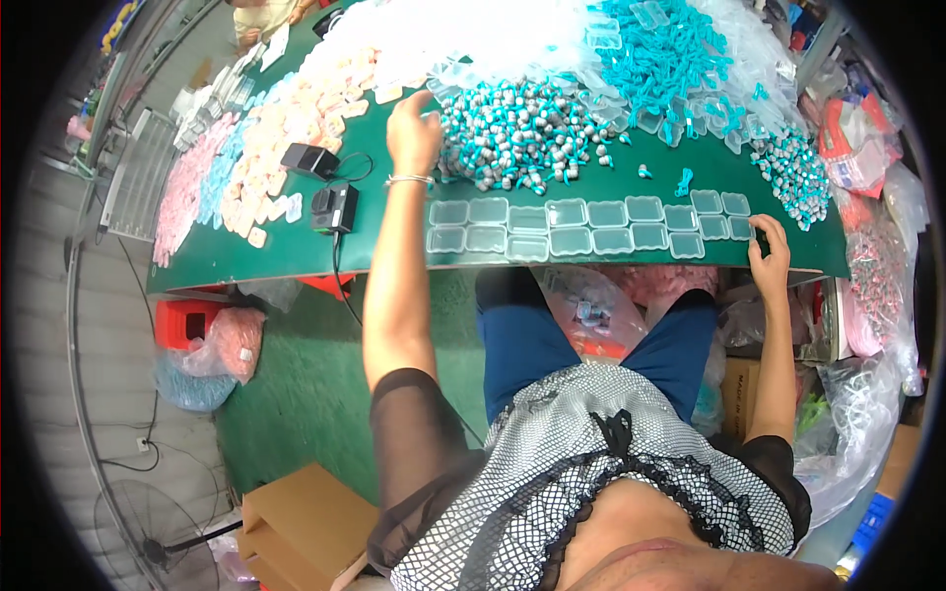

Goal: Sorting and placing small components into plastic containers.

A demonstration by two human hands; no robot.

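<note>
My left hand (414, 136) is stretched forward over the table, at the left edge of a heap of small grey and teal pieces (522, 128). Its fingers are curled, and what they hold, if anything, is hidden. Two rows of small clear plastic trays (549, 242) with wavy rims lie side by side along the table's near edge. At the right end of these rows rests my right hand (770, 254), its thumb and fingers apart around the corner of the last tray (740, 229). One grey and teal piece (644, 171) and a teal clip-like part (684, 181) lie loose behind the trays.
Left on the green table (286, 258) stand two black devices (333, 207) with a cable. Beyond them spread peach (281, 177), blue and pink pieces. Teal parts (670, 59) and clear plastic pile up at the back. An open cardboard box (296, 522) sits on the floor.
</note>
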